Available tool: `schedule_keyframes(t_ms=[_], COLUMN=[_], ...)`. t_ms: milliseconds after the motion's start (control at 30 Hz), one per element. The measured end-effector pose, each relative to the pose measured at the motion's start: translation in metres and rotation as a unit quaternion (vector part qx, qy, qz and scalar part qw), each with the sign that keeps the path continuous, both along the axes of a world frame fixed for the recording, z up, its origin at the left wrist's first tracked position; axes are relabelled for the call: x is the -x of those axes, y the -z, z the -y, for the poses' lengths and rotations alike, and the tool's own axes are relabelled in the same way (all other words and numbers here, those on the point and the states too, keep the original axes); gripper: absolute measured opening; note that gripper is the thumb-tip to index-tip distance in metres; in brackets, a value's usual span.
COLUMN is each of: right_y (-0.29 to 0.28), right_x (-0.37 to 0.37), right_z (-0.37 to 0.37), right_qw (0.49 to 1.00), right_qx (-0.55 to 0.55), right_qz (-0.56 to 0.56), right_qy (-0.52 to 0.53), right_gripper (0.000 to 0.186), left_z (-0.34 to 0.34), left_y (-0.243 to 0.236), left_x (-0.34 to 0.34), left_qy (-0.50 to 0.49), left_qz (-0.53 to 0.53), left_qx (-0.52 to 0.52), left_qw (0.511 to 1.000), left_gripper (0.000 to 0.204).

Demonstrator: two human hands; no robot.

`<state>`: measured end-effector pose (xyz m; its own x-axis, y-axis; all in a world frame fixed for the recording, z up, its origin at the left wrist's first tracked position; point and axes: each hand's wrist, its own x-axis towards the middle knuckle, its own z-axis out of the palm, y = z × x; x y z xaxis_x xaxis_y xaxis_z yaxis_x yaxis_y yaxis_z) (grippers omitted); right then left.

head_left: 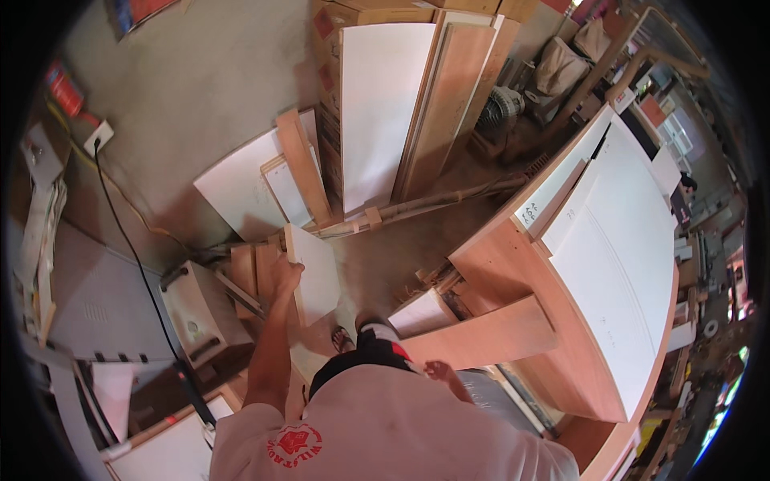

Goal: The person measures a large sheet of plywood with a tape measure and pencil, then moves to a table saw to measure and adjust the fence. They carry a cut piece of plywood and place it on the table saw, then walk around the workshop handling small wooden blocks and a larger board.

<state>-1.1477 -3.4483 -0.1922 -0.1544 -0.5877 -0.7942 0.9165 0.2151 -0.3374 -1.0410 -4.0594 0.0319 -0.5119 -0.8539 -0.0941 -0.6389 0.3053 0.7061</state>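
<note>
My left hand (285,276) reaches forward and is closed on the edge of a white-faced board (318,276), which stands upright on the floor by the wall. Low at my right side hangs my right hand (439,371), with its fingers loosely bent and slightly apart; I see nothing in it. The nearest thing to that hand is a long brown wooden board (497,335), slanting against the stack on the right. Brown wood offcuts (245,276) stand just left of the board I hold.
Tall white panels (385,104) and brown boards (449,96) lean against cartons ahead. On the right is a large stack topped with white sheets (613,264). A pale box with dark handles (200,313) stands at left, near a black cable (128,232) from a wall socket.
</note>
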Motion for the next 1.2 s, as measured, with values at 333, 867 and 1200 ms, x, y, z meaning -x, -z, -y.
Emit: schedule_keyframes(t_ms=[333,867,1200], right_y=[-0.051,-0.227,-0.218], right_x=[0.204,0.358,0.348], right_z=[0.346,0.85,1.058], right_qw=[0.844,0.539,0.318], right_qx=[-0.077,0.099,-0.055], right_qz=[-0.484,-0.739,-0.865], right_qy=[-0.218,-0.392,-0.385], right_gripper=[0.044,0.031,0.066], left_z=[0.189,0.393,0.474], left_y=[-0.042,-0.018,-0.015], left_x=[0.074,0.164,0.178], left_qy=[0.015,0.058,0.192], left_qz=[0.052,0.222,0.232], left_qx=[-0.055,-0.027,0.0], left_qw=[0.997,0.973,0.954], left_gripper=[0.053,0.057,0.048])
